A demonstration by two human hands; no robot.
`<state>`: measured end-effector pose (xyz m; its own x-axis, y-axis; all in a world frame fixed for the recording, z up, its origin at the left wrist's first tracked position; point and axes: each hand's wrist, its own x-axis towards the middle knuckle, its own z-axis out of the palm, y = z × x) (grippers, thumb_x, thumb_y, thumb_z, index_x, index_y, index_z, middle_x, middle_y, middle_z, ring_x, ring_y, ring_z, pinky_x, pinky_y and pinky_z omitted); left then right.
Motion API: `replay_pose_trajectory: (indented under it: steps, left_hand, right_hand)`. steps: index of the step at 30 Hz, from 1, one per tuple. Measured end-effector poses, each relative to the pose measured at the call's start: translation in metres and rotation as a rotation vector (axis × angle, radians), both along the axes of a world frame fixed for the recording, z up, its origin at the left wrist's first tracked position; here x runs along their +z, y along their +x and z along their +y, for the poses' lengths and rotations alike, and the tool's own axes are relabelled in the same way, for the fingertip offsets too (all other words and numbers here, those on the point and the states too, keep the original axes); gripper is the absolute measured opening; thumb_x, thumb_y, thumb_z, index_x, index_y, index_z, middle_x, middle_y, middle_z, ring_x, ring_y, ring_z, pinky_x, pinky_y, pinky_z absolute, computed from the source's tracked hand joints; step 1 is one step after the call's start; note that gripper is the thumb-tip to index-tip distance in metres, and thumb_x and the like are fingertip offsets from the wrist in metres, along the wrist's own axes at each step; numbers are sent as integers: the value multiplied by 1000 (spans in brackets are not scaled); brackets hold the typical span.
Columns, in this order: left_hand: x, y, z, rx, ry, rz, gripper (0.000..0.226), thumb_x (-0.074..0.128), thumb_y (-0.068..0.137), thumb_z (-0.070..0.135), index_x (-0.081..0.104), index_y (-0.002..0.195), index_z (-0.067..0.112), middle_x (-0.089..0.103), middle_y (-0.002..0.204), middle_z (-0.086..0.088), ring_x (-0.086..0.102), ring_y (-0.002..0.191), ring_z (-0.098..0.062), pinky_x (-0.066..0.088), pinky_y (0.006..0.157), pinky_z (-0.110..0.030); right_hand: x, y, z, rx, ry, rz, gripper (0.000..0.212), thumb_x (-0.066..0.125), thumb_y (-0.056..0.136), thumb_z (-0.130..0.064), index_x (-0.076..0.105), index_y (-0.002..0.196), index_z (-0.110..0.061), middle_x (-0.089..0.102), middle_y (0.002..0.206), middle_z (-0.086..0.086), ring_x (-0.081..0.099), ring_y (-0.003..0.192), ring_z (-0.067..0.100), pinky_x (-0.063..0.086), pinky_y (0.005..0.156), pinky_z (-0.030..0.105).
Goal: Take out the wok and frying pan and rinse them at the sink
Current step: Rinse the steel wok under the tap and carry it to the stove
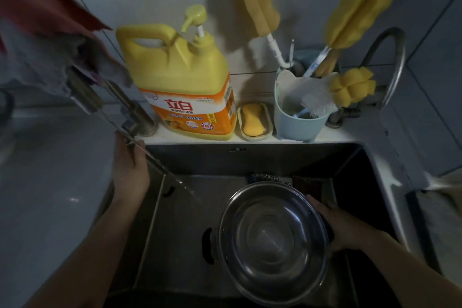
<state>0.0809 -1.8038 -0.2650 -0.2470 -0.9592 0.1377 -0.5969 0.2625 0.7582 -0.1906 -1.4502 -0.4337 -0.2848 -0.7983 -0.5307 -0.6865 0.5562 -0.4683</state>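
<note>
Two hands busy: left hand [130, 170] grips the tap spout [150, 161]; right hand [342, 227] grips the wok [272, 240]. Risk: wet one-handed hold slips, wok drops into sink [190, 160].

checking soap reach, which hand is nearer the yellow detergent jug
Left. The left hand grips the tap spout just below-left of the detergent jug; the right hand holds the wok down in the sink.

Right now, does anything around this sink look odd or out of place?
Mostly ordinary. One oddity: the faucet spout gripped by the left hand sends water onto the bare sink floor, missing the steel pot held by the right hand.
</note>
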Motion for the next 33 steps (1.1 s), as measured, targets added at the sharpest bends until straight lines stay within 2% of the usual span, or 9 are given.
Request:
replay_pose_trajectory:
  steps: [5, 9, 12, 15, 17, 18, 20, 24, 33]
  left_hand:
    - [7, -23, 6, 31, 7, -8, 32, 36, 102, 32, 45, 127, 14, 51, 110, -4, 49, 102, -17, 38, 92, -36]
    - [6, -17, 9, -69, -11, 20, 39, 41, 100, 29, 35, 137, 19, 47, 118, 4, 46, 108, -12, 34, 90, -32]
    - [-16, 1, 28, -151, -24, -31, 72, 59, 92, 25, 16, 151, 23, 30, 149, 8, 31, 131, -7, 28, 106, -33]
    - [-73, 20, 66, -436, 306, -283, 101, 78, 76, 37, 10, 151, 30, 13, 153, 11, 19, 136, -7, 23, 112, -35]
    - [-111, 31, 87, -673, 519, -516, 120, 73, 54, 76, 12, 148, 33, 12, 157, 0, 18, 143, -19, 21, 115, -36]
    - [-129, 36, 92, -811, 501, -686, 132, 65, 47, 85, 5, 149, 26, 5, 159, -8, 12, 145, -25, 15, 116, -33]
    - [-151, 39, 97, -919, 389, -881, 140, 76, 54, 65, -13, 148, 13, -12, 158, -11, 2, 147, -26, 12, 115, -25]
    - [-170, 33, 96, -997, 233, -781, 133, 87, 48, 45, 4, 149, 19, 7, 157, -5, 13, 145, -26, 19, 117, -27]
    - [-162, 26, 102, -1124, 162, -489, 129, 74, 48, 58, -23, 133, 63, -2, 154, 17, -1, 136, -1, 0, 109, -4]
  right_hand:
    - [3, 2, 0, 6, 9, -7, 154, 93, 46, -43, -20, 150, -22, 20, 158, 12, 26, 144, 24, 26, 113, 22]
    - [-1, 4, 1, 16, 20, 15, 155, 90, 36, -50, -29, 136, -43, 20, 157, 12, 31, 142, 25, 33, 114, 30]
    - [0, 4, 2, 22, 28, 14, 156, 91, 35, -48, -31, 132, -48, 18, 158, 11, 32, 142, 25, 35, 113, 31]
    - [1, 7, 2, 32, 49, 10, 161, 95, 37, -42, -33, 135, -36, 11, 162, 10, 32, 142, 26, 34, 113, 29]
    - [-1, 9, 3, 28, 51, 22, 162, 95, 36, -43, -33, 136, -37, 9, 162, 8, 34, 141, 26, 37, 111, 31]
    - [-2, 10, 4, 21, 54, 22, 163, 95, 35, -43, -32, 138, -38, 9, 161, 8, 34, 141, 26, 37, 111, 32]
    - [-4, 11, 6, 1, 57, 13, 165, 96, 34, -43, -32, 139, -40, 7, 161, 7, 31, 143, 26, 36, 113, 32]
    - [-7, 12, 8, 12, 40, 10, 165, 92, 28, -49, -40, 128, -52, 1, 162, 4, 27, 144, 26, 36, 113, 35]
    - [-9, 15, 9, 31, 60, 42, 170, 91, 25, -55, -42, 130, -50, -4, 162, 1, 20, 146, 31, 30, 116, 42]
